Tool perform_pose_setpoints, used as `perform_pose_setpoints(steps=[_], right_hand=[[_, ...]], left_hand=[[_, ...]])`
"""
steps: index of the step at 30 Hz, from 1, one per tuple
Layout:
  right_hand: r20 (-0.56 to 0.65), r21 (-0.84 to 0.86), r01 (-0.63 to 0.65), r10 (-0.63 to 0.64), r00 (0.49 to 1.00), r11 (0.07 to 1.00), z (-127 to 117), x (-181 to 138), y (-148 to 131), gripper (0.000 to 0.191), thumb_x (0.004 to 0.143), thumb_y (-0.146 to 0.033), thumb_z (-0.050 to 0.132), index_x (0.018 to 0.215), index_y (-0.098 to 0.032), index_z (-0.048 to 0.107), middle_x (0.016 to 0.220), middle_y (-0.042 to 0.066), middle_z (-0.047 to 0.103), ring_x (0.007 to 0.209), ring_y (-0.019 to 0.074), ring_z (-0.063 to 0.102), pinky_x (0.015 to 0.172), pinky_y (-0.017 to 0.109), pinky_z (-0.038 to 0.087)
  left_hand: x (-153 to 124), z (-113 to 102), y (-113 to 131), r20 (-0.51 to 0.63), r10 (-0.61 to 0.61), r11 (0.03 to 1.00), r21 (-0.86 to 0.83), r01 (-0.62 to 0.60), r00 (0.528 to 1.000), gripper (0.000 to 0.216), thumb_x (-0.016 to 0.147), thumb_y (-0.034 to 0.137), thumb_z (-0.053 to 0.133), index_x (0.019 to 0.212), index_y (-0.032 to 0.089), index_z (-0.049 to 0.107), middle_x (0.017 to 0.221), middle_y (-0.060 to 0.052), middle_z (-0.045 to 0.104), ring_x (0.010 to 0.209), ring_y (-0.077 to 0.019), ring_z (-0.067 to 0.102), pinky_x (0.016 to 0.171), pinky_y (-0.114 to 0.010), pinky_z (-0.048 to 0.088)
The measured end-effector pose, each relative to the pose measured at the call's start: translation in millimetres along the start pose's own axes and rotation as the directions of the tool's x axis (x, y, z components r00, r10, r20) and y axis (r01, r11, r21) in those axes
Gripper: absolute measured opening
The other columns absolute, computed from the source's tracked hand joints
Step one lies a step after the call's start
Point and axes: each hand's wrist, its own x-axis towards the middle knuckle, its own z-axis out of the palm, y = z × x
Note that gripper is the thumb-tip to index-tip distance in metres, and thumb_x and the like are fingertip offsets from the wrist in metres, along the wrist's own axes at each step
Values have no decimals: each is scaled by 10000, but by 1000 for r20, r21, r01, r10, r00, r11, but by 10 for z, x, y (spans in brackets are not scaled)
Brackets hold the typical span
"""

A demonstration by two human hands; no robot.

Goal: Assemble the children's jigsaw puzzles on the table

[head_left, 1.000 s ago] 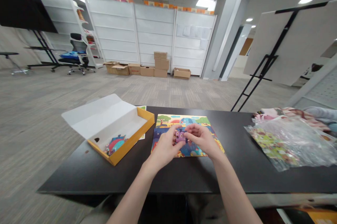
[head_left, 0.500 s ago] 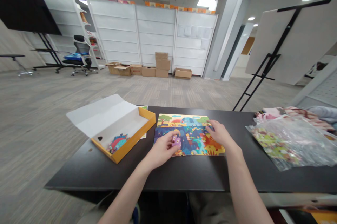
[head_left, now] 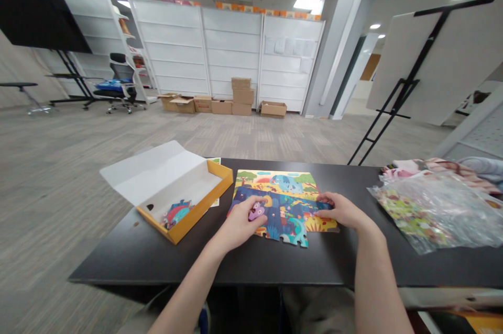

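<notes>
Near the middle of the black table, a dark-blue joined section of jigsaw puzzle [head_left: 288, 214] lies at a slant over a yellow savanna picture [head_left: 275, 179] with trees and an elephant. Its lower edge shows bare tabs and notches. My left hand [head_left: 240, 223] is closed on the section's left part, thumb and fingers around a purple owl figure. At the section's right end, my right hand [head_left: 341, 211] pinches the edge between thumb and fingers. Yellow picture shows beneath it on the lower right. My fingers hide parts of both ends.
An open yellow box [head_left: 200, 203] with a white lid and loose puzzle pieces [head_left: 176, 213] stands left. A clear plastic bag [head_left: 436, 211] of pieces lies right, by folded cloth [head_left: 451, 169]. The black table [head_left: 157, 266] ends close in front of me.
My right hand has moved right and down to the dark section's right end. The section has shifted and tilted, now covering the lion and showing a jagged lower edge. My left hand stays near its place.
</notes>
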Motion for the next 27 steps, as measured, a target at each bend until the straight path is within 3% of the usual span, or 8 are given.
perform_pose_setpoints(steps=[10,14,20,24,27], right_hand=[[-119,374,20,27,993,927,-52,0,25,335,613,-263,756,933,-170,719,961,109,754,815,223,705,711,316,571],[-214,374,37,47,976,927,-66,7,37,272,614,-295,741,855,-171,719,890,98,757,790,224,702,720,323,564],[-263,374,54,50,963,926,-60,-17,-27,276,654,-336,679,872,-171,718,881,88,740,773,220,679,726,344,542],[-328,423,83,67,942,902,-68,-39,-86,316,656,-386,711,890,-173,712,946,107,738,849,237,671,743,351,535],[-285,542,83,90,954,836,-56,-58,-153,397,642,-438,775,923,-166,703,971,120,733,830,229,668,684,321,527]], left_hand=[[1,2,22,29,-5,1000,18,4,1000,407,817,271,611,1215,191,622,1015,-38,690,830,-168,617,781,-275,478],[0,6,44,18,2,1000,-7,-2,1000,397,820,266,599,1207,185,617,1001,-37,684,844,-171,628,783,-278,497],[18,43,4,-8,18,998,-57,-19,1000,372,828,289,623,1186,192,627,921,-22,674,801,-173,639,765,-287,513],[61,89,-4,-23,-4,986,-166,0,1000,361,825,322,648,1159,186,621,758,15,618,704,-160,625,695,-281,524],[97,122,48,-15,-76,948,-311,68,997,378,804,366,680,1126,180,606,732,27,596,657,-150,622,639,-278,541]])
